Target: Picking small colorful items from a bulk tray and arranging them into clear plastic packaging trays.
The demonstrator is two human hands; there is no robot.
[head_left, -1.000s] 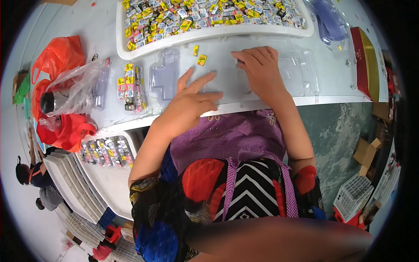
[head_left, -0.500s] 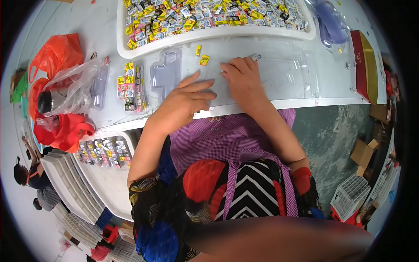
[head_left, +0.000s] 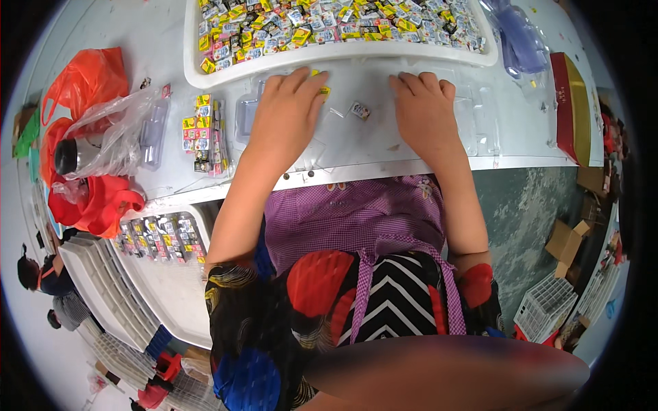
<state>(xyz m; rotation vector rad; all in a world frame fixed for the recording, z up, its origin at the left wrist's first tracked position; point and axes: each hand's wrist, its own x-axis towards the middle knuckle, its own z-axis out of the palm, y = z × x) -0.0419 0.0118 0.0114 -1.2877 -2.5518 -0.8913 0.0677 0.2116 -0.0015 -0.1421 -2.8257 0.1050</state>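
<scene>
My left hand (head_left: 288,109) lies palm down over a blue-tinted clear plastic tray (head_left: 245,118), its fingers stretched forward and apart. By its fingertips are small yellow boxes (head_left: 325,90), partly covered by the hand. Bent but slightly parted fingers show on my right hand (head_left: 426,113), which rests over clear plastic on the table and has nothing visible in its grasp. Between the hands sits a small white printed box (head_left: 360,109). A clear plastic tray (head_left: 485,120) is to the right of my right hand. Its outline is faint.
A white bin (head_left: 343,56) full of small boxes stands at the far side. Left are stacked small boxes (head_left: 203,133), a bottle (head_left: 67,157) and red bags (head_left: 89,79). More plastic trays (head_left: 524,48) lie far right, near a red-and-gold box (head_left: 572,109).
Both hands have moved away from me, the left farther forward and the right slightly rightward. The small white box formerly beside my right fingertips now lies between the hands.
</scene>
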